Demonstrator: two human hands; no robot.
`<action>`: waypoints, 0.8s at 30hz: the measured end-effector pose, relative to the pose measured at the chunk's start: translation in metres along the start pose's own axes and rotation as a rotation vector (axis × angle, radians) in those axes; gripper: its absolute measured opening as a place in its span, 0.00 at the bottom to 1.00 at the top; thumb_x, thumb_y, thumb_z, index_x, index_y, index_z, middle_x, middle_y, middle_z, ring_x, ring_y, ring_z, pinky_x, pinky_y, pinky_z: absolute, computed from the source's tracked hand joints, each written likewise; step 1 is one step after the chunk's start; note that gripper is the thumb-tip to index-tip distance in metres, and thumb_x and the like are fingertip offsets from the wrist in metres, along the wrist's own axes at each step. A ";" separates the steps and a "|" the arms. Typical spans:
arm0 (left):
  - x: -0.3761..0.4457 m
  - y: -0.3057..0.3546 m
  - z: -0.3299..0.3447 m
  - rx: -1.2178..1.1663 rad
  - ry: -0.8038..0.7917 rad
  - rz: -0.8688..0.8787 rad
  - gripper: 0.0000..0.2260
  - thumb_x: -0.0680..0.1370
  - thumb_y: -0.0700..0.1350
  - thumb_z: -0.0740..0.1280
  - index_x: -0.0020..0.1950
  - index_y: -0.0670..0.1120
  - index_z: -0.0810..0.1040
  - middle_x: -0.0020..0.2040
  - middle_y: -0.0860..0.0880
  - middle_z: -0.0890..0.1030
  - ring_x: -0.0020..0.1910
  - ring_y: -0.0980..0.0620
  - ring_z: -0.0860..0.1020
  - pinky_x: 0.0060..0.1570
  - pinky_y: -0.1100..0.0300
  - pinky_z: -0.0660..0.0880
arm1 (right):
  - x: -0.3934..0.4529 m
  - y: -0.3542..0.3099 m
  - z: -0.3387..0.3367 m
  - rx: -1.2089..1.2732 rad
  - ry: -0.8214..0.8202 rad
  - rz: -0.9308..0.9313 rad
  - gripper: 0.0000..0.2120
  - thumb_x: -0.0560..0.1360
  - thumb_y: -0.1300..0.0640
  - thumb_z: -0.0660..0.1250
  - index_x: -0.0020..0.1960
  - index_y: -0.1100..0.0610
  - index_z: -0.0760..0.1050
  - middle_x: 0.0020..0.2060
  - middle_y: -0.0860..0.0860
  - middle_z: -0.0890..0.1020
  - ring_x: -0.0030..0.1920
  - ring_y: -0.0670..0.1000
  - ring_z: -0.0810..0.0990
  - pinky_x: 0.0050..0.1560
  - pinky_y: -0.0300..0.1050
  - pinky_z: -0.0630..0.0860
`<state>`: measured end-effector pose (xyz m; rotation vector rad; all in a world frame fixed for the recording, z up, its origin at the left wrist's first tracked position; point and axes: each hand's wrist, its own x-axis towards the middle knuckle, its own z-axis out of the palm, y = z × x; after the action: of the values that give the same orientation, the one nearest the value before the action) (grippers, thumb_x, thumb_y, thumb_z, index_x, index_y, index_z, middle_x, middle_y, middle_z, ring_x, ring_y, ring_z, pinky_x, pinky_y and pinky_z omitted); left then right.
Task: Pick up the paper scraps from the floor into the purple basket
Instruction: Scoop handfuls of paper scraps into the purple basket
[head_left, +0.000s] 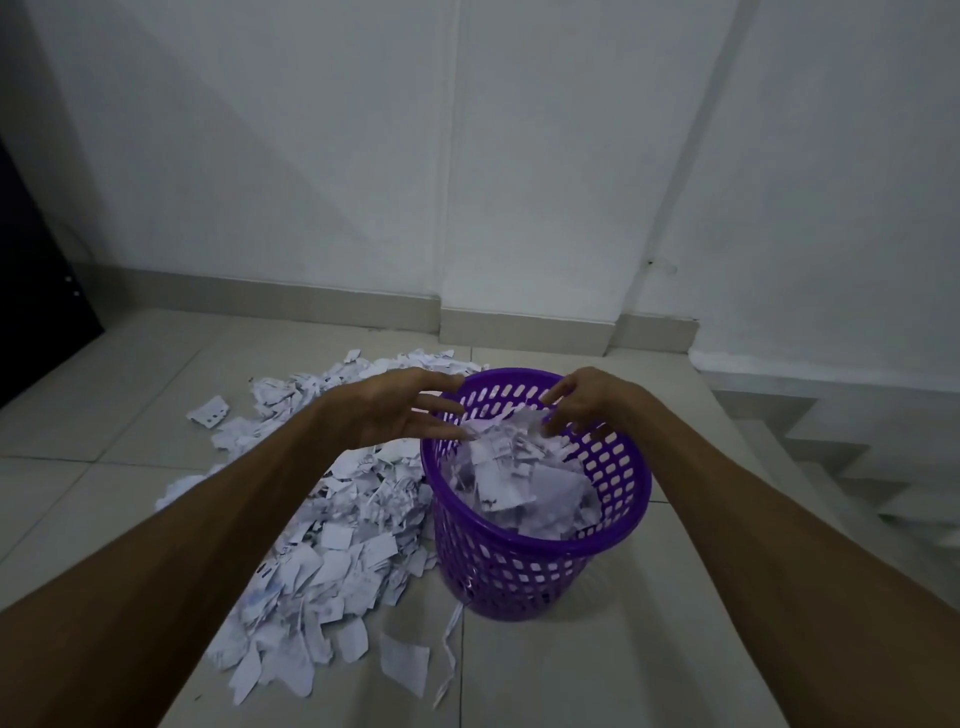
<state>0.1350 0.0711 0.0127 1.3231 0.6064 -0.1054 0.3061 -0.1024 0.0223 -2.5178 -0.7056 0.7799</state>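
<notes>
Purple basket (540, 566): upright on the tiled floor (597, 675), heaped with white scraps.
Paper scraps (332, 561): torn pile just left of it.
Left hand (400, 410): fingers spread, empty.
Right hand (582, 402): fingers loose, over the rim.

Bare tiled floor (571, 675) right of the purple basket (540, 566) is wide open; paper scraps (332, 561) crowd its left.

- Both forearms are bare from the bottom edge of the view up to the wrists; no sleeve shows.
- The left hand (400, 413) wears no glove, ring or watch.
- The right hand (582, 402) is likewise bare, with no band at the wrist.
- The fingers (441, 418) are slim and long.
</notes>
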 end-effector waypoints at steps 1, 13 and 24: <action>0.000 0.000 -0.002 0.001 0.020 0.007 0.10 0.80 0.44 0.65 0.60 0.44 0.77 0.55 0.41 0.84 0.52 0.40 0.83 0.49 0.50 0.81 | 0.001 -0.001 0.000 0.024 0.034 -0.031 0.18 0.70 0.60 0.77 0.59 0.55 0.80 0.53 0.56 0.82 0.47 0.53 0.80 0.43 0.45 0.77; 0.007 -0.013 -0.012 0.103 0.304 0.139 0.08 0.78 0.41 0.68 0.58 0.47 0.79 0.55 0.50 0.81 0.47 0.52 0.78 0.40 0.62 0.73 | 0.017 -0.016 0.057 -0.114 -0.231 -0.232 0.19 0.74 0.57 0.73 0.64 0.52 0.79 0.62 0.55 0.79 0.56 0.54 0.79 0.53 0.47 0.78; 0.019 -0.030 -0.015 0.301 0.294 0.069 0.07 0.78 0.47 0.68 0.54 0.48 0.81 0.50 0.50 0.82 0.38 0.53 0.77 0.30 0.65 0.68 | 0.038 0.014 0.072 -0.152 -0.159 -0.136 0.18 0.74 0.59 0.74 0.63 0.55 0.79 0.66 0.54 0.77 0.62 0.55 0.77 0.63 0.49 0.75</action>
<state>0.1331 0.0823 -0.0241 1.6656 0.8152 0.0582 0.2939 -0.0753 -0.0549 -2.5276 -1.0133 0.9162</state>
